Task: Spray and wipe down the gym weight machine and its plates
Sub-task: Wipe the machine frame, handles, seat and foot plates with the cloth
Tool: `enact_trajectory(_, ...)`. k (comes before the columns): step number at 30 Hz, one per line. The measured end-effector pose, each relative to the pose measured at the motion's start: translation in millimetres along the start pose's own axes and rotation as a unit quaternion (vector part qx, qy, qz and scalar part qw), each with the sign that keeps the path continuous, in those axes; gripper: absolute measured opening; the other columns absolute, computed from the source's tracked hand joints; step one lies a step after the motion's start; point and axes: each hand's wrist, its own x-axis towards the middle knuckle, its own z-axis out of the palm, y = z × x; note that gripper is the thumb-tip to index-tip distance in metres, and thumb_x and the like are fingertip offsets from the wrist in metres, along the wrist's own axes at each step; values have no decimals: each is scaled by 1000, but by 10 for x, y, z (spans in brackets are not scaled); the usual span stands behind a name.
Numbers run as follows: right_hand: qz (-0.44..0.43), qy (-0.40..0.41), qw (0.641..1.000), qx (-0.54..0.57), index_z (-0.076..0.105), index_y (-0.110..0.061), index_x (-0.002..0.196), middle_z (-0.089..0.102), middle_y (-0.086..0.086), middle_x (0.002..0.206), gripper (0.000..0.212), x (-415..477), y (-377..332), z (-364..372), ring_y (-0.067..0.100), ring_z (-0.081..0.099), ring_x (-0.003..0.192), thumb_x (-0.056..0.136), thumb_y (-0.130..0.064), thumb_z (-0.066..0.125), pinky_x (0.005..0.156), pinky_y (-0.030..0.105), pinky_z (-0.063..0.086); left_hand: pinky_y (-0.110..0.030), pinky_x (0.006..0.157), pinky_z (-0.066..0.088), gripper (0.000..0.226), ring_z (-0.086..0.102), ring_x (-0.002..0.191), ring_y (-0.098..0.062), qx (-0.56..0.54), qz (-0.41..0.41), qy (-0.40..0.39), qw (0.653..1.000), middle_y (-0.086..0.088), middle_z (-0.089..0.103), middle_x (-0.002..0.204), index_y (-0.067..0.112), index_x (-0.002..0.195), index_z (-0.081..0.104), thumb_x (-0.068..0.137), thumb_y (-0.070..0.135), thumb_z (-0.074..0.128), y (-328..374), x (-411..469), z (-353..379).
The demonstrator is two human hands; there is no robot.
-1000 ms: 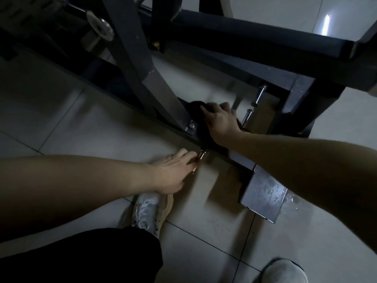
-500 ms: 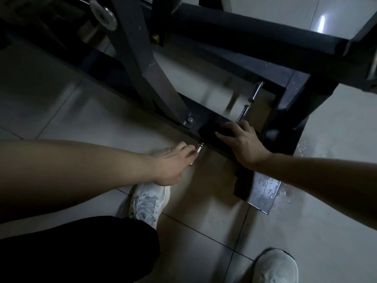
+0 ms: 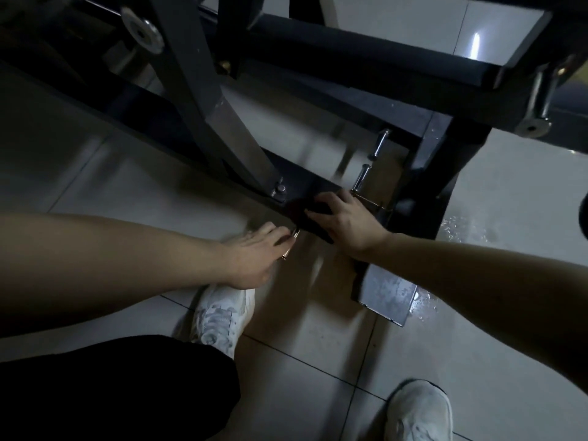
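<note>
Pressing flat with spread fingers, your right hand (image 3: pixel 348 222) pins a dark cloth (image 3: pixel 315 231) onto the low base bar (image 3: pixel 318 183) of the weight machine (image 3: pixel 197 90); nothing is curled round the cloth, the palm simply bears down, which suits rubbing along a flat rail; your left hand (image 3: pixel 251 253) sits nearer and to the left, low by the tiled floor (image 3: pixel 318 361), its fingertips lying over a slim rose-coloured metal piece (image 3: pixel 289 248); I cannot tell whether you pinch that piece or only rest on it, nor what it is; the arm looks placed to brace you while you lean in; just left of the cloth a bolted slanted strut (image 3: pixel 235 135) meets the bar, so that joint probably needs the cloth worked round it; two chrome pegs (image 3: pixel 378 144) stand just beyond your right hand, on the far side; near and right, the steel foot plate (image 3: pixel 386 297) is beaded with droplets and the tiles beside it are wet, so it seems sprayed but not yet wiped; mind the slick floor by your white shoe (image 3: pixel 219 316)
</note>
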Motion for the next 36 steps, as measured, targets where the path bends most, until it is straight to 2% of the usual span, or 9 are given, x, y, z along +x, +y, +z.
enact_trajectory(3,102,37,993,43,73,-17,123,58,23,120,34,134,202,-105,45,52,106,93,-16,58,81,52,55,-37,110,39,83,27,137,-27,-3,5,0,1000,-8,19,156,11,159,17,88,21,58,-4,-16,-32)
enact_trajectory(7,223,54,969,88,71,-19,127,56,17,124,34,691,170,-380,40,45,124,97,-17,55,96,45,46,-41,113,39,79,26,137,-28,-18,3,-8,1000,-8,17,155,10,156,22,87,21,59,-36,-14,-24)
enact_trajectory(10,196,65,974,89,67,-26,134,53,11,131,38,1096,50,-489,33,39,129,99,-18,54,97,42,43,-43,108,43,67,28,135,-30,-15,-15,-19,1000,-11,23,149,7,148,35,89,25,60,-40,-7,-10)
enact_trajectory(13,131,-5,987,93,59,-36,141,46,3,141,41,1417,-80,-375,29,37,127,101,-29,53,95,37,41,-44,107,40,83,20,141,-34,-28,-19,-35,999,-7,12,160,13,161,12,94,29,60,-41,-25,-5)
enact_trajectory(16,103,-93,985,99,48,-41,147,40,1,144,55,1557,-121,-230,28,39,118,93,-39,53,107,38,40,-44,114,36,89,12,147,-34,-48,-17,-43,998,-3,2,167,18,163,2,96,27,59,-75,-51,-7)
enact_trajectory(21,46,-79,995,43,51,-42,146,35,-15,161,51,1249,-66,-180,30,36,123,98,-27,56,102,42,35,-43,101,47,78,30,130,-31,-34,-10,-6,999,-7,22,153,15,156,25,87,24,61,-107,-36,57)
enact_trajectory(23,66,-64,995,32,50,-42,147,36,-14,160,53,1016,-24,-157,31,37,121,99,-22,56,99,44,38,-43,105,44,72,31,129,-30,-46,-9,-2,999,-8,25,149,12,149,34,84,22,62,-91,-22,38)
enact_trajectory(31,68,-83,993,-40,46,-30,152,32,-1,163,59,90,-195,-154,37,40,123,94,-20,38,96,50,41,-38,110,37,87,25,137,-29,-31,-5,-9,999,-8,14,159,12,160,14,88,22,60,-61,-36,3)
enact_trajectory(36,39,-76,994,-69,47,-27,151,30,6,161,51,384,-250,-175,37,37,131,100,-25,53,101,49,42,-40,110,40,84,28,133,-29,-27,-4,-3,1000,-9,18,157,13,158,19,86,23,61,-82,-48,14)
